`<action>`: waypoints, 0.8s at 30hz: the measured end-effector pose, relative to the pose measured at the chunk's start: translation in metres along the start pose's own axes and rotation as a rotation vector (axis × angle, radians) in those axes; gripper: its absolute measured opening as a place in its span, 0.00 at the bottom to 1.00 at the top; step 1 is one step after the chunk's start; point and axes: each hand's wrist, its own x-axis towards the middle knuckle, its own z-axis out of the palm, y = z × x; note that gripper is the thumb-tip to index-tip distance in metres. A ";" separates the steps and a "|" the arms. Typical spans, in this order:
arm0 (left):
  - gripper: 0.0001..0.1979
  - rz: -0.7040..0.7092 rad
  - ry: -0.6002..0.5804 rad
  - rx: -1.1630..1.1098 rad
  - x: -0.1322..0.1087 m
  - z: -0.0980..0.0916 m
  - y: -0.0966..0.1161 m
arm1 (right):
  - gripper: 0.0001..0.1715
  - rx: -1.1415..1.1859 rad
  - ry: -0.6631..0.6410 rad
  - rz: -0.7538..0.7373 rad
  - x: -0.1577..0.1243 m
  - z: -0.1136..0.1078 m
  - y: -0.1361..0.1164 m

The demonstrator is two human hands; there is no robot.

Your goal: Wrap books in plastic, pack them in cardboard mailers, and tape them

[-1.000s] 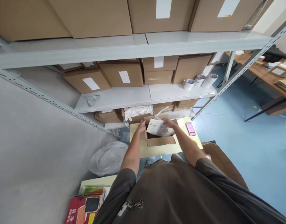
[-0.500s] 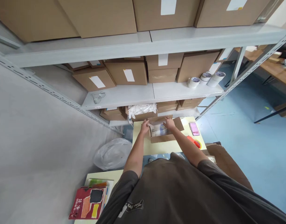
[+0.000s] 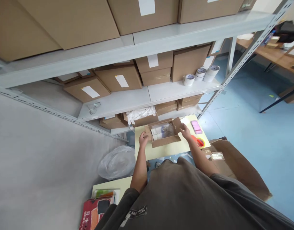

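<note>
An open cardboard box (image 3: pixel 166 141) stands on the pale yellow table, its flaps spread outward. Inside lies a white and blue package (image 3: pixel 158 132) that looks covered in clear plastic. My left hand (image 3: pixel 143 139) is closed at the box's left flap, fingers bent round its edge. On the other side my right hand (image 3: pixel 185 131) grips the right flap near its outer edge. An orange-red tape dispenser (image 3: pixel 198 141) with yellow tape lies just right of my right forearm. Behind it is a pink pixelated item (image 3: pixel 196 126).
A grey shelf rack (image 3: pixel 127 51) with cardboard boxes stands close ahead. Rolls of white tape (image 3: pixel 189 80) and clear glasses (image 3: pixel 93 108) sit on its middle shelf. White gloves (image 3: pixel 141 113) fill a low carton. A large open carton (image 3: pixel 238 163) is at the right.
My hands have moved from the box's inner edges outward to its side flaps. The left flap is now folded out. The whole view has shifted slightly.
</note>
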 end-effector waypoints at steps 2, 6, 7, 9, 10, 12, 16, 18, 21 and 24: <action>0.40 0.042 -0.077 -0.055 -0.009 0.008 0.008 | 0.45 0.087 -0.032 -0.029 0.002 0.008 0.003; 0.48 0.156 -0.132 0.099 -0.014 0.017 0.027 | 0.42 0.168 -0.141 -0.081 0.006 0.022 0.005; 0.48 0.180 -0.117 0.151 -0.014 0.018 0.032 | 0.41 0.166 -0.162 -0.091 0.007 0.024 0.005; 0.47 0.201 -0.081 0.205 -0.012 0.020 0.041 | 0.40 0.161 -0.188 -0.111 0.008 0.030 0.005; 0.47 0.196 -0.071 0.208 -0.011 0.021 0.045 | 0.39 0.160 -0.195 -0.121 0.008 0.033 0.005; 0.43 0.162 -0.052 0.211 -0.011 0.023 0.054 | 0.39 0.157 -0.205 -0.147 0.009 0.038 0.005; 0.38 0.055 0.046 0.329 -0.009 0.029 0.069 | 0.39 0.084 -0.231 -0.195 0.009 0.045 0.006; 0.36 0.022 0.076 0.427 -0.002 0.030 0.076 | 0.39 0.054 -0.236 -0.209 0.010 0.046 0.006; 0.25 0.029 0.023 0.545 0.022 0.027 0.090 | 0.40 0.057 -0.237 -0.215 0.012 0.045 0.006; 0.27 0.023 -0.077 0.586 0.053 0.025 0.103 | 0.41 0.053 -0.268 -0.226 0.012 0.041 0.005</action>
